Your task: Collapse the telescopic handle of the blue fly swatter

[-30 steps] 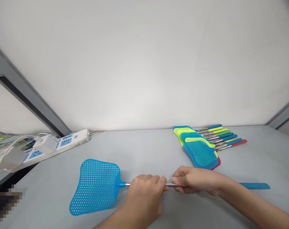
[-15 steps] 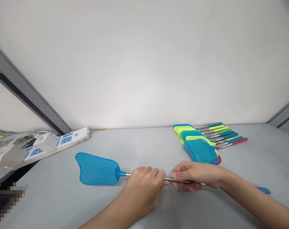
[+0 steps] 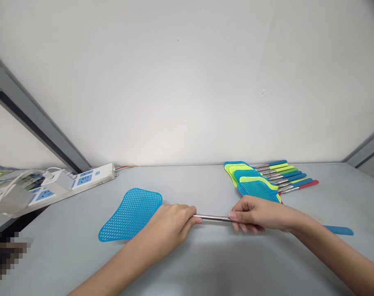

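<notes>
A blue fly swatter with a perforated head (image 3: 134,213) lies across the view between my hands. Near the head, my left hand (image 3: 176,222) is closed around its metal rod (image 3: 213,217), hiding the joint. Farther right, my right hand (image 3: 251,216) pinches the same rod between thumb and fingers. Past the right forearm the blue grip (image 3: 339,230) of the swatter sticks out. The rod's stretch behind my right hand and forearm is hidden.
Several fly swatters (image 3: 256,176) in blue, yellow, green and red lie overlapped on the grey table (image 3: 187,181) at the back right, grips pointing right. A white power strip (image 3: 94,176) with plugs and cables stands at the left, beside a grey metal frame post (image 3: 42,111).
My left hand has shifted left towards the swatter's head, and the head has turned and tilted. My right hand has moved slightly right and up, still on the rod.
</notes>
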